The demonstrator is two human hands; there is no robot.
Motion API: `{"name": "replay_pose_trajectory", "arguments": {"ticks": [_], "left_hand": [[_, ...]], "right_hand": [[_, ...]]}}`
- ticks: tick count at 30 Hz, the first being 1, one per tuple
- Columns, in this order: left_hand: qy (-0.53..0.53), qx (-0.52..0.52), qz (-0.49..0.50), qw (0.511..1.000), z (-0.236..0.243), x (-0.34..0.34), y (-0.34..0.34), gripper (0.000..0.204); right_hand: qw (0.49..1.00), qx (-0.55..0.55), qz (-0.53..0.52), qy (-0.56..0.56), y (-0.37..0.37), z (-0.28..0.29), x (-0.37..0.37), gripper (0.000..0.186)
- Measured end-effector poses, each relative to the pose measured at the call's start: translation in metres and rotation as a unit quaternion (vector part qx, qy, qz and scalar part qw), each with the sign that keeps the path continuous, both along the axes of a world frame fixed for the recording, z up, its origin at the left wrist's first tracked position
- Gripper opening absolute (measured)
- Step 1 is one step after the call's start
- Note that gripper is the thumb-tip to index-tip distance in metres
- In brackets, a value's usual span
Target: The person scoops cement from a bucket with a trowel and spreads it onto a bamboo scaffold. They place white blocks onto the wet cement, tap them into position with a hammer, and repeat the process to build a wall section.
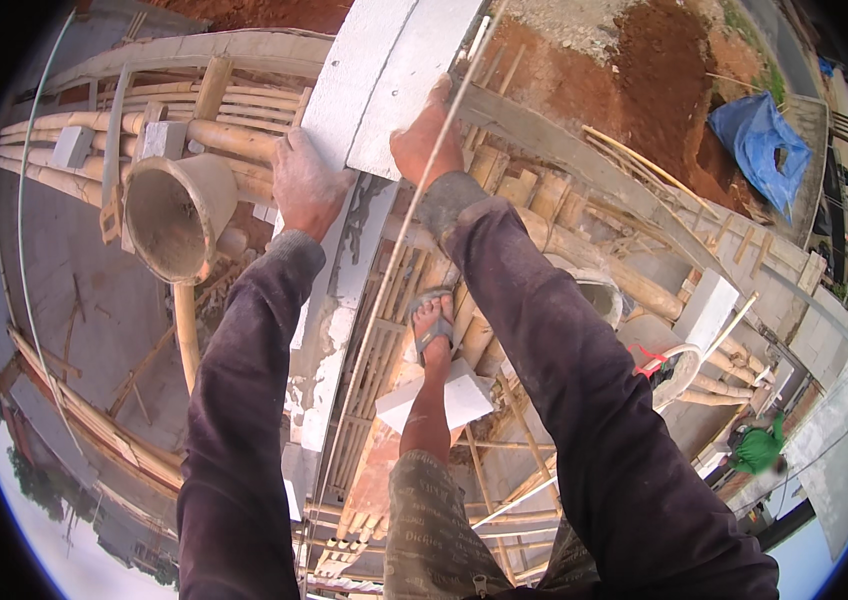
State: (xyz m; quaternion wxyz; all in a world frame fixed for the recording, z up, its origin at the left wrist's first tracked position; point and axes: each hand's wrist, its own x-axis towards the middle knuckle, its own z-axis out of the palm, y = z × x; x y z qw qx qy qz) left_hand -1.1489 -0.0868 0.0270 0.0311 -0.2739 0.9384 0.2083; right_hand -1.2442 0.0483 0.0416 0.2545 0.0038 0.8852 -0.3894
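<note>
My left hand (309, 184) grips the near left corner of a white lightweight concrete block (384, 75), its fingers bent over the edge. On the block's right side, my right hand (430, 138) presses with its fingers closed along the face and edge. A dark line runs lengthwise down the block; whether it is a joint or an edge I cannot tell. Toward me, the wall top (329, 310) carries patchy grey mortar. A taut string (384, 275) passes close by my right hand and along the wall. The block's underside is hidden.
A mortar-stained bucket (179, 218) stands left on bamboo poles (244, 140). Further right are a bucket (682, 375) with a red-handled tool (650, 362), a blue tarp (764, 150) and a person in green (759, 447). My sandalled foot (432, 322) is beside a loose white block (469, 390).
</note>
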Motion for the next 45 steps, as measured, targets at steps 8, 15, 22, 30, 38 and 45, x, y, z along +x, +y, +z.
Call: {"name": "replay_pose_trajectory", "arguments": {"ticks": [8, 15, 22, 30, 38, 45], "left_hand": [[0.015, -0.026, -0.001, 1.000, -0.005, 0.005, 0.001, 0.069], [0.002, -0.030, -0.018, 0.999, -0.008, 0.013, 0.000, 0.077], [-0.031, -0.017, -0.035, 0.999, -0.004, 0.013, -0.005, 0.093], [0.042, 0.046, -0.145, 0.988, -0.007, -0.028, -0.018, 0.088], [0.061, 0.021, -0.225, 0.972, -0.037, -0.044, -0.028, 0.056], [0.103, 0.061, -0.211, 0.970, -0.057, -0.048, -0.044, 0.052]], "right_hand": [[0.999, 0.006, 0.003, -0.046, -0.002, 0.002, -0.005, 0.091], [0.999, -0.018, -0.008, -0.038, 0.000, 0.001, -0.002, 0.090], [0.999, -0.029, -0.007, -0.018, 0.004, -0.003, 0.002, 0.091], [0.999, -0.034, -0.018, 0.018, 0.008, -0.011, 0.007, 0.095], [0.993, -0.065, -0.083, -0.050, 0.007, -0.004, 0.010, 0.099], [0.989, -0.088, -0.121, 0.001, -0.002, -0.014, 0.015, 0.090]]}}
